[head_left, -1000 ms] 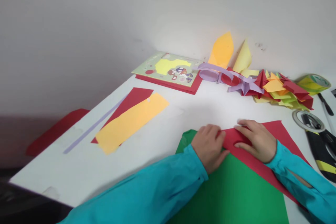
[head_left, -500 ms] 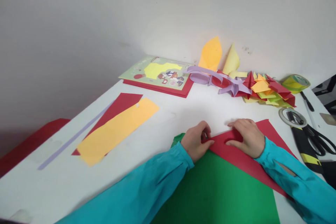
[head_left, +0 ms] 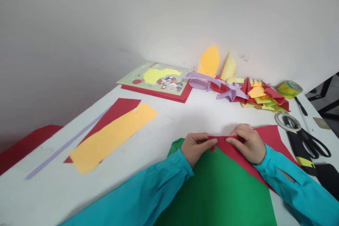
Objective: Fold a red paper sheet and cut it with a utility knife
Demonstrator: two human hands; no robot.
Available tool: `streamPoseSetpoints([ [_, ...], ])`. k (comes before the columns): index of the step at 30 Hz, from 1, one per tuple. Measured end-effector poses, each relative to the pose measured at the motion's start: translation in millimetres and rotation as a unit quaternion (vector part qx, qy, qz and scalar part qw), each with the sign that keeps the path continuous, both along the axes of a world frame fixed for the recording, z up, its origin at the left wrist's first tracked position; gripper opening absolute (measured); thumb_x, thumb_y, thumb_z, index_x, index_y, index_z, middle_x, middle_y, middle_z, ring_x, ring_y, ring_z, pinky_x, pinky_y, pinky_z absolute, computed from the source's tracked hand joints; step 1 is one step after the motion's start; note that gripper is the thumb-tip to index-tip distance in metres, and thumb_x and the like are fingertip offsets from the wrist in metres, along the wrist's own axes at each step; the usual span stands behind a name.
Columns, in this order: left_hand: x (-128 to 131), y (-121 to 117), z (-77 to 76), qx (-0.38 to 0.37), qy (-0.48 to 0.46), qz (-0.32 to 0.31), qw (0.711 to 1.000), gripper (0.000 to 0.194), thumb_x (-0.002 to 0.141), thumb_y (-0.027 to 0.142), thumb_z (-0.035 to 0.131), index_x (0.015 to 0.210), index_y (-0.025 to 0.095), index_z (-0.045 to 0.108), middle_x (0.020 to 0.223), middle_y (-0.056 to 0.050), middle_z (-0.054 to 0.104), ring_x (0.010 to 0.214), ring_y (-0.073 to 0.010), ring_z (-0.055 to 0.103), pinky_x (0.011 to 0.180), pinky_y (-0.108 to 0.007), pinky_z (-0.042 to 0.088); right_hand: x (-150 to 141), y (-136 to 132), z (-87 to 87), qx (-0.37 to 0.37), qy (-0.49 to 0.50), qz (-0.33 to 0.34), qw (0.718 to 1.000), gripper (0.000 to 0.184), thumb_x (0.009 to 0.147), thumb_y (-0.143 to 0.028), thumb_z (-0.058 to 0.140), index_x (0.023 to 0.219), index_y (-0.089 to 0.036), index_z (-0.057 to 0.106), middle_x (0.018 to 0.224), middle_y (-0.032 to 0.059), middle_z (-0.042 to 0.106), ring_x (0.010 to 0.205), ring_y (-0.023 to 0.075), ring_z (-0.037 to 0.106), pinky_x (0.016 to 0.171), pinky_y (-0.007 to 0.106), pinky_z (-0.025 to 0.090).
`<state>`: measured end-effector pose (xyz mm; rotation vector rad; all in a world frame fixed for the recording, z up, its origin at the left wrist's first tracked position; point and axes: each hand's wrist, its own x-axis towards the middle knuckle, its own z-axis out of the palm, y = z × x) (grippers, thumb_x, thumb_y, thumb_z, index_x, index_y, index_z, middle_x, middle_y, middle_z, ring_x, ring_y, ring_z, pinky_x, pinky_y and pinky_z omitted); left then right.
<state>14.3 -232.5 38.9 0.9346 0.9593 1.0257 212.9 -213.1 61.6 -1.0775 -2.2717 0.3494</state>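
Observation:
My left hand (head_left: 197, 146) and my right hand (head_left: 247, 143) both pinch the near-left edge of a red paper sheet (head_left: 270, 136), lifted a little off the white table (head_left: 185, 116). The red sheet lies partly over a large green sheet (head_left: 222, 190) in front of me. Both arms wear turquoise sleeves.
An orange strip over a red piece (head_left: 111, 136) and a thin lilac strip (head_left: 63, 146) lie left. A picture booklet (head_left: 156, 79) sits at the back. Folded paper shapes (head_left: 254, 93), tape rolls (head_left: 288, 88) (head_left: 287, 122) and black scissors (head_left: 314, 144) are at the right. A wall stands behind.
Both hands went from pressing the red sheet flat to pinching its edge and raising it. The view shifted slightly right.

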Motion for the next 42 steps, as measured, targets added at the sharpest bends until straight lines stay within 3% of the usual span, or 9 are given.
streamPoseSetpoints([
  [9,5,1,-5.7,-0.040,-0.023,0.044,0.998,0.038,0.054,0.048,0.081,0.057,0.013,0.067,0.052,0.000,0.058,0.049,-0.0114,0.055,0.051,-0.026,0.052,0,1,-3.6,-0.008,-0.016,-0.008,1.000,0.032,0.091,-0.041,0.049,0.071,-0.020,0.060,0.063,0.0002,0.062,0.067,0.0141,0.057,0.070,0.031,0.041],
  [24,9,4,-2.4,-0.017,-0.015,0.078,0.997,0.035,0.055,0.045,0.080,0.050,0.015,0.065,0.050,0.001,0.055,0.045,-0.0105,0.052,0.045,-0.024,0.051,2,5,-8.1,-0.048,0.012,0.006,0.999,0.032,0.091,-0.041,0.049,0.070,-0.021,0.061,0.064,0.0004,0.064,0.065,0.0142,0.059,0.068,0.031,0.043],
  [29,7,6,-1.7,0.008,-0.019,0.106,0.994,0.028,0.054,0.042,0.081,0.058,0.016,0.070,0.058,0.000,0.059,0.055,-0.0123,0.055,0.045,-0.023,0.050,2,6,-9.2,-0.053,0.009,0.004,0.999,0.033,0.091,-0.043,0.048,0.070,-0.021,0.062,0.064,0.0007,0.064,0.065,0.0143,0.059,0.067,0.031,0.044],
  [36,6,7,-2.9,0.001,-0.020,0.110,0.994,0.027,0.054,0.038,0.081,0.053,0.015,0.067,0.048,0.002,0.056,0.042,-0.0095,0.051,0.043,-0.023,0.048,0,4,-11.0,-0.057,0.022,-0.003,0.998,0.028,0.089,-0.044,0.052,0.077,-0.021,0.063,0.068,0.0009,0.065,0.068,0.0157,0.058,0.068,0.032,0.042],
  [42,7,7,-3.5,-0.014,-0.031,0.119,0.992,0.032,0.053,0.041,0.082,0.053,0.014,0.065,0.046,0.003,0.053,0.044,-0.0087,0.049,0.043,-0.022,0.048,-3,5,-9.2,-0.075,0.040,0.016,0.996,0.028,0.090,-0.039,0.051,0.072,-0.020,0.062,0.063,0.0005,0.062,0.065,0.0148,0.056,0.066,0.030,0.042],
])
